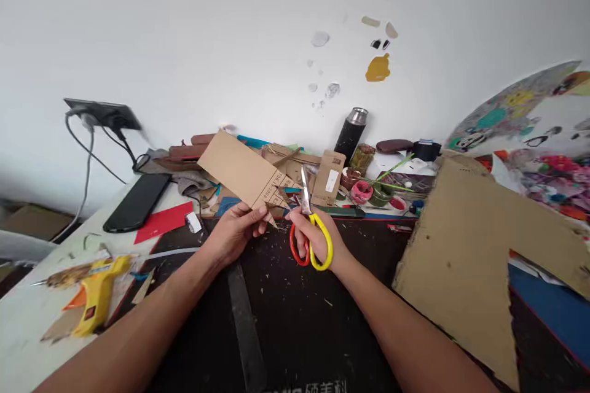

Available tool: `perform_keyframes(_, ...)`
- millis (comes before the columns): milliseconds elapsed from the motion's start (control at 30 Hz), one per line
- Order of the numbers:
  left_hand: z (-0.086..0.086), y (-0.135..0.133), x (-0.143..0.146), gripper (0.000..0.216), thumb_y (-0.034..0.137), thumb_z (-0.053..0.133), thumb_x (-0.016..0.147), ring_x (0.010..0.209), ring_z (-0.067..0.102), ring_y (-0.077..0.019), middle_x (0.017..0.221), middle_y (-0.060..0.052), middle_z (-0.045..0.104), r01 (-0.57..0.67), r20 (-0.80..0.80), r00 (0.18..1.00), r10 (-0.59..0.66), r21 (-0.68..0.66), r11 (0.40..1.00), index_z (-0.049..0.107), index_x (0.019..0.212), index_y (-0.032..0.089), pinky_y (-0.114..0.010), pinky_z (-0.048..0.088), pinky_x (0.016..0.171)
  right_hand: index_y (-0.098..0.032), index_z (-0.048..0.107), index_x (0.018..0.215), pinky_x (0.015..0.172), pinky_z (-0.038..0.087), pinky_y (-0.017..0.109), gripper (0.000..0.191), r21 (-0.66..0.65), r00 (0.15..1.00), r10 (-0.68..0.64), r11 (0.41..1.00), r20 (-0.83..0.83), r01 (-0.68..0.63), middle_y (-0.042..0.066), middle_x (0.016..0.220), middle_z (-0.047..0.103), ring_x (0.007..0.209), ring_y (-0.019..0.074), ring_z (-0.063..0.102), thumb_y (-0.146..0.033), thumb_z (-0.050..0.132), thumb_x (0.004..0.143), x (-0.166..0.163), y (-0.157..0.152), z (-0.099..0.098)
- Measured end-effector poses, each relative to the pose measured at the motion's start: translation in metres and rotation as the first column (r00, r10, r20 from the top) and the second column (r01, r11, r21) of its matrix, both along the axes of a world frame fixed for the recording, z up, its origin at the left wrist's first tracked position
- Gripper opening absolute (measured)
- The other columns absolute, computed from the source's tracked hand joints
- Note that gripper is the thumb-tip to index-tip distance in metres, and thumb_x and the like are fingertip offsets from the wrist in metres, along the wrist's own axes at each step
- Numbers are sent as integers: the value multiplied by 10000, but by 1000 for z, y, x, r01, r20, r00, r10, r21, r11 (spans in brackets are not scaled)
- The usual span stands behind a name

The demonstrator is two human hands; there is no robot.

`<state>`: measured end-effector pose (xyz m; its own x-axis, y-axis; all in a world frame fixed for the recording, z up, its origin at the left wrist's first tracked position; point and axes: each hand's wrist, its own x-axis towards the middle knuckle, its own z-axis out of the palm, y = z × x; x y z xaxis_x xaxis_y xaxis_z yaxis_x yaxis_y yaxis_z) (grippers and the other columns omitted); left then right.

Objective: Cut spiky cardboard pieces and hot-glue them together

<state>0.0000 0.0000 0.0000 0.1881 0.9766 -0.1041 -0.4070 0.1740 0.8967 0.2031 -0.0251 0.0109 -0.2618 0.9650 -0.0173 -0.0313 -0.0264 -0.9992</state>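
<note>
My left hand (239, 230) pinches the lower edge of a brown cardboard piece (237, 169), which has printed lines and numbers and pointed, notched cuts along its right end. In my right hand (325, 236) is a pair of scissors (306, 193) with one red and one yellow handle loop. Their blades point up and look closed, just right of the cardboard's cut points. Both hands are above a black mat (295, 319) sprinkled with small scraps.
A yellow glue gun (99, 298) lies at left, near a black phone (137, 201) and red paper (163, 222). Along the wall stand a black thermos (351, 135) and small jars. Large cardboard (461, 264) covers the right side. A dark metal ruler (246, 331) lies on the mat.
</note>
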Motion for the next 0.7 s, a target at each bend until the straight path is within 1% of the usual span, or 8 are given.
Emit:
perform_keyframes(133,-1,-4,-1,442,497,1021,633,511,525,-83,582,0,646,38,-73,997,-36,23,999,759,707,150,-207,351,494,-210,599,971,357,390,203,510,-19,1000,-15,1000,5,15,-90,413,531,310,124,482,-712,663,914,-2,2,-1)
perform_keyframes(267,-3,-5,0,439,500,1016,637,516,529,-92,577,1,638,56,-128,990,-50,38,998,768,727,149,-215,352,497,-215,590,934,349,392,210,511,-32,999,-39,999,16,39,-80,418,537,314,130,495,-715,682,887,-4,1,0)
perform_keyframes(400,-2,-5,0,461,527,999,657,513,526,-94,576,-2,639,50,-123,991,-46,33,998,740,717,151,-218,354,498,-219,590,915,342,385,210,479,-37,998,-62,997,15,63,-83,415,531,308,130,491,-687,689,880,-5,0,0)
perform_keyframes(533,0,-5,0,491,585,962,692,512,533,-100,576,-6,635,19,-78,997,-17,18,1000,730,737,155,-215,357,497,-217,593,915,344,388,215,456,-37,997,-75,996,6,75,-83,416,530,307,133,494,-664,681,890,-4,1,-3)
perform_keyframes(700,-1,-3,1,473,542,985,672,506,517,-86,619,-6,641,-29,-29,999,29,-1,1000,730,736,148,-205,344,476,-216,590,922,356,390,218,414,-31,998,-69,997,4,70,-85,416,532,308,134,493,-619,678,902,-5,1,-3)
